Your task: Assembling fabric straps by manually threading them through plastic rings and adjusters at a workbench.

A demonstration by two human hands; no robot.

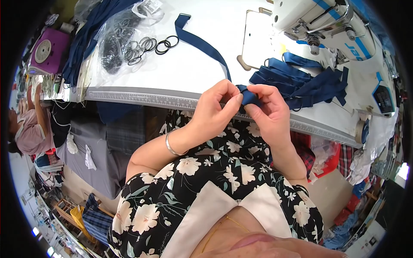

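Note:
A long navy fabric strap [202,46] runs over the white table down to my hands, with a dark loop or buckle at its far end. My left hand [215,106] pinches the near end between thumb and forefinger. On the other side, my right hand [272,112] grips the same folded end. Something thin and dark shows at the fold, perhaps a ring, but my fingers partly cover it. Both hands are just above the table's front edge. Right of them lies a heap of navy straps [297,84], some with dark loops.
Loose black rings [162,47] lie beside a clear plastic bag [112,53] of more rings. A white sewing machine [331,26] stands at the far right. A ruler strip [150,99] lines the table's front edge. Far left are a purple speaker-like box [49,50] and another person [34,124].

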